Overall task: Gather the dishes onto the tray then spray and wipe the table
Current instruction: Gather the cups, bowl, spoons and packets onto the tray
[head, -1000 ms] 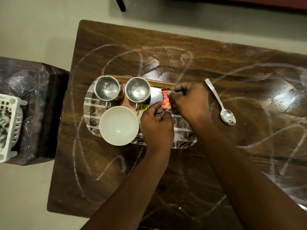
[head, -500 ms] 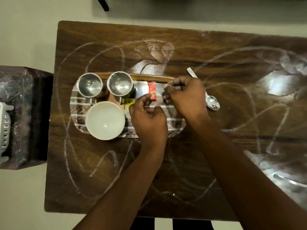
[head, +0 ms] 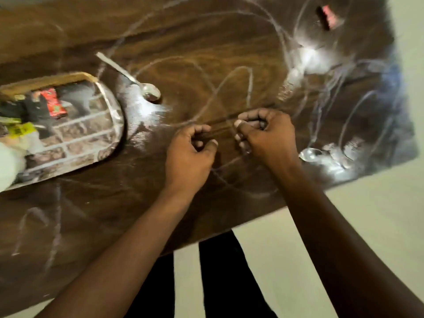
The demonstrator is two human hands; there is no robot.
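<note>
Two hands, left (head: 190, 152) and right (head: 263, 134), loosely curled, empty, apart over dark wooden counter (head: 206, 53) | metal spoon (head: 137, 81) lies beside patterned oval tray (head: 110, 115) | risk: blurred reach knocks spoon away.

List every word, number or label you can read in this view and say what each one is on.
None can be read.
Yellow label on the tray: dark print, too blurred.
Red packet on the tray: printed, too blurred.
Red packet at the far corner of the table: light marks, too blurred.
White scribbles on the table: loops, not letters.
</note>
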